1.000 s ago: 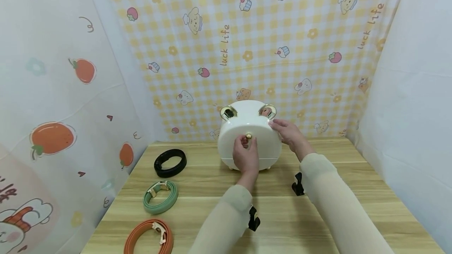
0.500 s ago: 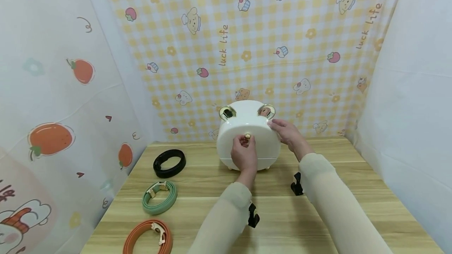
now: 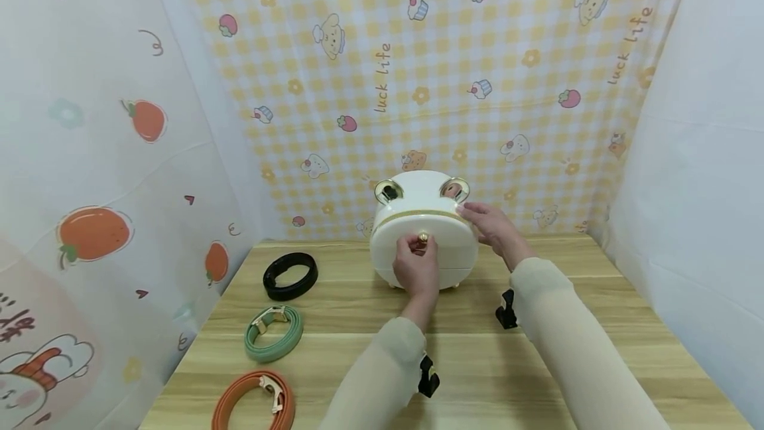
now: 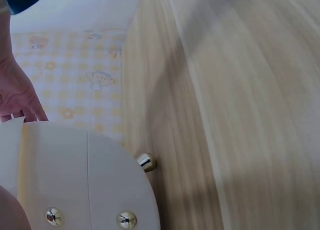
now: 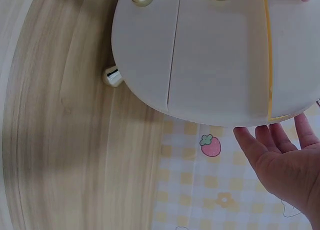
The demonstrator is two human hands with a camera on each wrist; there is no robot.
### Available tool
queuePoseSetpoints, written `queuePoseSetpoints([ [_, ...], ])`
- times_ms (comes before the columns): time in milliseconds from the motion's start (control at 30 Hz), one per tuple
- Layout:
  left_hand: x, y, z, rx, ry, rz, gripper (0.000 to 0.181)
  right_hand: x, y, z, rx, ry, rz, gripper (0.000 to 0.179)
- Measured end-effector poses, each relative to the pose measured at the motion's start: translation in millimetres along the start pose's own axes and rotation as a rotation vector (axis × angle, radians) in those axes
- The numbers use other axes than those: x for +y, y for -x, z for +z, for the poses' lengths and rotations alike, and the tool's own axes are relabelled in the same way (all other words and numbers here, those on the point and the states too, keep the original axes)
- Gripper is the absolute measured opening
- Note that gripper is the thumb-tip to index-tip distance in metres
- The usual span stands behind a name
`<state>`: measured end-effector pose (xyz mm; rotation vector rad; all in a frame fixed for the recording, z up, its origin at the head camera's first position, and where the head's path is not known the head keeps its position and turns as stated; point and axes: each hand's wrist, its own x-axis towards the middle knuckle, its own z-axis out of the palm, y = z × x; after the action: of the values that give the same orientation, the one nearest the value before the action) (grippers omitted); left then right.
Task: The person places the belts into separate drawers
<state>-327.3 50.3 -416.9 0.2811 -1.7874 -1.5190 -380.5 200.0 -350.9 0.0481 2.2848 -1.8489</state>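
A white rounded storage box [image 3: 447, 254] with two round gold-rimmed ears stands at the back middle of the table. My left hand [image 3: 416, 269] pinches the gold knob [image 3: 422, 237] on its upper front. Along the top of that front runs a thin yellow edge [image 3: 420, 214], where the upper part stands slightly out from the body. In the left wrist view, two lower gold knobs [image 4: 126, 220] show, with no fingers on them. My right hand [image 3: 492, 227] rests its fingertips on the box's right side; in the right wrist view its fingers [image 5: 250, 146] are spread, not curled round it.
Three coiled belts lie along the table's left side: a black belt [image 3: 274, 289], a green belt [image 3: 276, 350] and an orange belt [image 3: 286, 410]. The wooden table [image 3: 477, 363] is bounded by a patterned cloth [image 3: 358, 71] behind and white cloths at both sides.
My left hand has drawn the knob slightly down and toward me. The upper front has come away from the body and shows its yellow edge. My right hand stays at the side.
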Motion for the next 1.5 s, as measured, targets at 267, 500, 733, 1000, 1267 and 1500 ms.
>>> queuePoseSetpoints([
  [267,4.4,10.6,-11.7,-0.031,0.083,0.015,0.021,-1,2.1,-1,-0.006,0.015,-0.002,0.07],
  [500,6.6,16.4,-21.2,-0.022,0.147,-0.008,0.021,-2,1.5,2,-0.013,0.005,-0.013,0.073],
  [733,9.3,23.5,-28.4,-0.052,0.213,-0.048,0.022,-1,1.1,5,0.01,0.006,-0.022,0.07],
  [1000,10.8,31.0,-34.6,-0.056,0.242,-0.042,0.021,3,-1.5,5,0.018,-0.024,-0.026,0.069],
  [1267,11.8,39.1,-41.5,-0.06,0.24,-0.052,0.022,3,-0.3,5,0.021,-0.02,-0.015,0.07],
  [1500,10.1,42.0,-44.3,-0.045,0.235,-0.05,0.022,3,-0.5,5,0.017,-0.012,-0.013,0.071],
])
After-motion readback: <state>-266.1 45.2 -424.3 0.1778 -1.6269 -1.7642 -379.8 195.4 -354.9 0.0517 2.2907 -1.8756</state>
